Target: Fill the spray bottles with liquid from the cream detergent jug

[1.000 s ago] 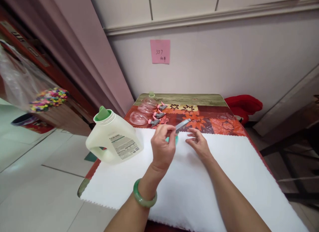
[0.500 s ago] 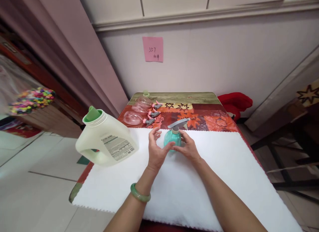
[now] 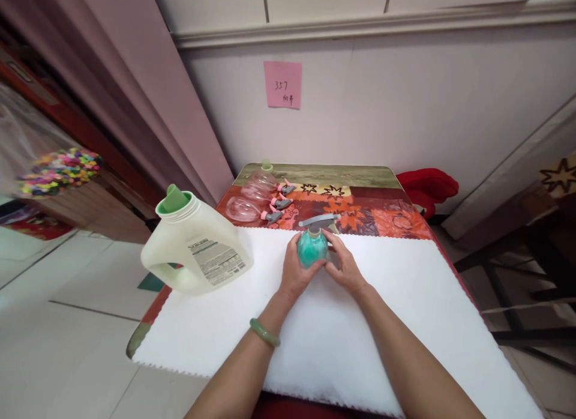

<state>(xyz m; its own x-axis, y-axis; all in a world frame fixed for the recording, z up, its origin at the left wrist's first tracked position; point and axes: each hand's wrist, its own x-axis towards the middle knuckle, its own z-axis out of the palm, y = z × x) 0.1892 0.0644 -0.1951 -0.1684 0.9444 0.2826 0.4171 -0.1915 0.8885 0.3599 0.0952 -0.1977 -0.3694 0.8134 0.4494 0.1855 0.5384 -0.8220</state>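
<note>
A round, see-through spray bottle [image 3: 312, 249] with teal liquid and a grey trigger head stands upright at the middle of the white sheet. My left hand [image 3: 297, 270] is closed around its left side, thumb across the front. From the right, my right hand [image 3: 345, 265] grips the same bottle, its thumb near the other thumb and its fingers partly behind the bottle. The nozzle points right. To the left stands a large pale jug [image 3: 198, 245] with an uncapped neck and a green spout insert.
Several clear spray bottles [image 3: 245, 208] with pink and grey heads lie on their sides at the table's back left. A green cap [image 3: 267, 165] sits behind them. The white sheet [image 3: 216, 329] covers the table's front. A dark stool frame [image 3: 517, 287] stands at right.
My left hand has moved in and closed on the bottle's left side; before, its fingers were spread beside it. The right hand keeps its hold. The whole view has shifted slightly.
</note>
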